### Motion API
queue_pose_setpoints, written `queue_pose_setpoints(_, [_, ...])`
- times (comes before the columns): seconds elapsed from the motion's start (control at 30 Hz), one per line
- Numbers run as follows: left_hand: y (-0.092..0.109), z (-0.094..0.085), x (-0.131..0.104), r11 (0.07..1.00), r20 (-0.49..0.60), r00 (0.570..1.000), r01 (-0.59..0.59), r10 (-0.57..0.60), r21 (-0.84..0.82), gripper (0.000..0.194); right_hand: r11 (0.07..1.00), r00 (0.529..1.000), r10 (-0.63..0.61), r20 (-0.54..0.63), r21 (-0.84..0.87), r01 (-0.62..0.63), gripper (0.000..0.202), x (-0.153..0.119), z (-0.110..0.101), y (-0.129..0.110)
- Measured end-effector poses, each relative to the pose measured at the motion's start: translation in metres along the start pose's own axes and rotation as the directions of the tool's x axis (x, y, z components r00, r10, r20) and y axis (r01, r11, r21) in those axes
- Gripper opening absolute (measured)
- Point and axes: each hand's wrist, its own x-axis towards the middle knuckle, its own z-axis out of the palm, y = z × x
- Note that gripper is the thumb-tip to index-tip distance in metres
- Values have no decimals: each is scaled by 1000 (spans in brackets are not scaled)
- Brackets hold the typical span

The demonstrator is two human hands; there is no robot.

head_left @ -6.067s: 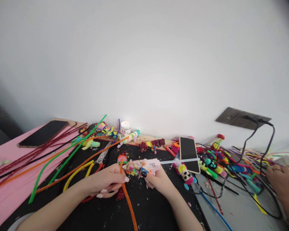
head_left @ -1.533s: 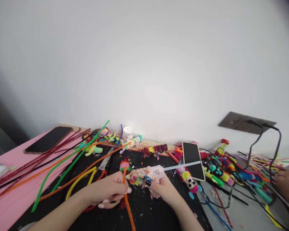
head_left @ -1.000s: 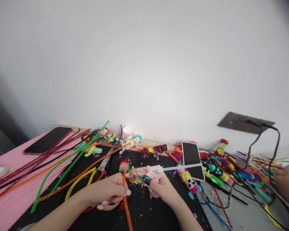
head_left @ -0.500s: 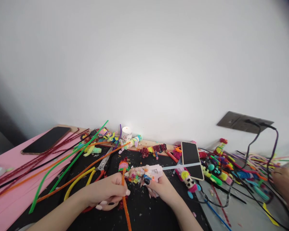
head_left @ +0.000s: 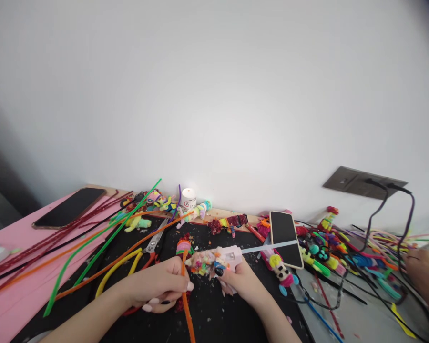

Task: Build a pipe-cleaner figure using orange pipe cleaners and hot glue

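My left hand (head_left: 166, 286) is closed around a small pipe-cleaner figure (head_left: 184, 247), whose red, pink and green end sticks up above my fingers. An orange pipe cleaner (head_left: 188, 314) runs down across the figure and past my fingertips. In my right hand (head_left: 236, 276) is a pale pink hot glue gun (head_left: 230, 256), its front crusted with colourful fluff. A long glue stick (head_left: 268, 246) juts from its back. The gun's nozzle points left, close beside the orange pipe cleaner; whether they touch I cannot tell.
Scissors (head_left: 152, 245) and yellow pipe cleaners (head_left: 119, 267) lie left of my hands. Phones rest on pink paper (head_left: 7, 233) and at right (head_left: 285, 233). A white cup (head_left: 188, 196) stands by the wall. Cables hang from the outlet (head_left: 361, 182). Another person's hand (head_left: 423, 271) is far right.
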Motion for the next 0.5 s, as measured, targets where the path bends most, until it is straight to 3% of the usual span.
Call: queue_pose_setpoints(0.5, [2,0,-4,1000,40,999,26,-25,-12,44,998,996,-45,-72,42,48,49,4,-2,10])
